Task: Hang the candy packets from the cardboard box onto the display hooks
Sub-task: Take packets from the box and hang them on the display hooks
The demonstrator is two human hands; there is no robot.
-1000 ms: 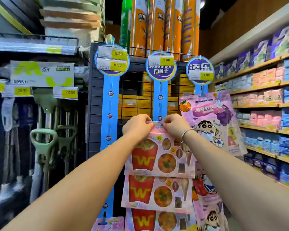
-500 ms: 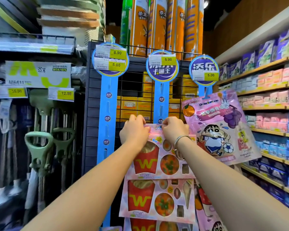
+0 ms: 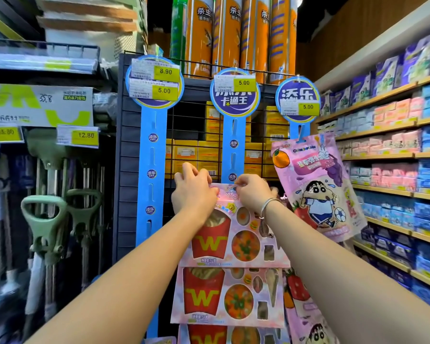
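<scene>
Between your hands: the candy packet [image 3: 233,234] with the fries print, held up against the lower part of the middle strip [image 3: 233,135].
Left hand [image 3: 194,192]: your fingers are curled and pinch the packet's top left corner.
Right hand [image 3: 251,194]: you pinch the top edge near its centre, where the hang hole should be. Your fingers cover it, so I cannot tell whether it is on a hook.
Lower packet [image 3: 224,296]: hangs directly beneath, with yours overlapping its top.
Step in hand: probably seating the hole on the strip's hook. Keep the top edge flat and taut between both pinches and bring it square to the strip. Push it on, then tug lightly downward before you let go.
Cartoon packet [image 3: 315,184]: hangs tilted on the right strip, just beside your right wrist. Mind you don't knock it.
Middle strip, higher up: bare slots show above your hands, room for more.
Left strip [image 3: 152,157]: carries no packets at this height.
Yellow cartons [image 3: 186,152]: stacked behind the wire grid, farthest back.
Cardboard box: not in view.
</scene>
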